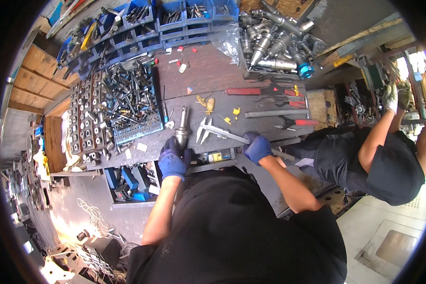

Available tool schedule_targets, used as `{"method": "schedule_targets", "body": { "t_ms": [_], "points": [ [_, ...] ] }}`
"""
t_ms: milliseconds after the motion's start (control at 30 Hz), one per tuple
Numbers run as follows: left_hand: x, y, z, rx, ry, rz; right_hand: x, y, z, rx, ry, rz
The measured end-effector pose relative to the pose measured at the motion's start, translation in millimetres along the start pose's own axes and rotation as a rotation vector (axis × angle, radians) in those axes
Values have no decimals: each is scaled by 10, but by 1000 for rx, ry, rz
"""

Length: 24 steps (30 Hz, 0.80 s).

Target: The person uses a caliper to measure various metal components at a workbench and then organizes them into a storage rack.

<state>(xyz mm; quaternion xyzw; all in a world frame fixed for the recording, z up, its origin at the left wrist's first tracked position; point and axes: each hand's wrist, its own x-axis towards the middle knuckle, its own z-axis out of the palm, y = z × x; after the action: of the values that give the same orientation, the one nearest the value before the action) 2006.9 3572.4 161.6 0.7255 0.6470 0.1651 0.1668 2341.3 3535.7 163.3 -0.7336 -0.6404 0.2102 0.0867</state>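
My left hand (173,160), in a blue glove, is closed round the base of a metal tool holder (182,128), which points away from me with its slim end outward. In my right hand (257,147), gloved the same way, is a vernier caliper (225,133). Its beam runs left over the bench, and its jaws (204,130) lie a little to the right of the tool holder, apart from it. The palm side of both hands is hidden.
A blue tray (133,102) of cutting bits and a rack of collets (84,118) stand left. Blue bins (171,19) line the back. A box of tool holders (275,47) sits back right, near red-handled pliers (288,122). Below are open drawers (133,182). A co-worker (364,146) is at right.
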Motion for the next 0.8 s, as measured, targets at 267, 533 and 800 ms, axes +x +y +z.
{"method": "schedule_targets", "body": {
  "t_ms": [267, 533, 800],
  "points": [
    [99, -48, -66, -95, -123, -22, -412, 120, -101, 710, 272, 10],
    [117, -135, -135, -222, -98, 40, -45, -264, -35, 848, 316, 189],
    [-37, -455, -218, -450, -69, 64, 90, -170, 270, 647, 243, 174]
  ]
}}
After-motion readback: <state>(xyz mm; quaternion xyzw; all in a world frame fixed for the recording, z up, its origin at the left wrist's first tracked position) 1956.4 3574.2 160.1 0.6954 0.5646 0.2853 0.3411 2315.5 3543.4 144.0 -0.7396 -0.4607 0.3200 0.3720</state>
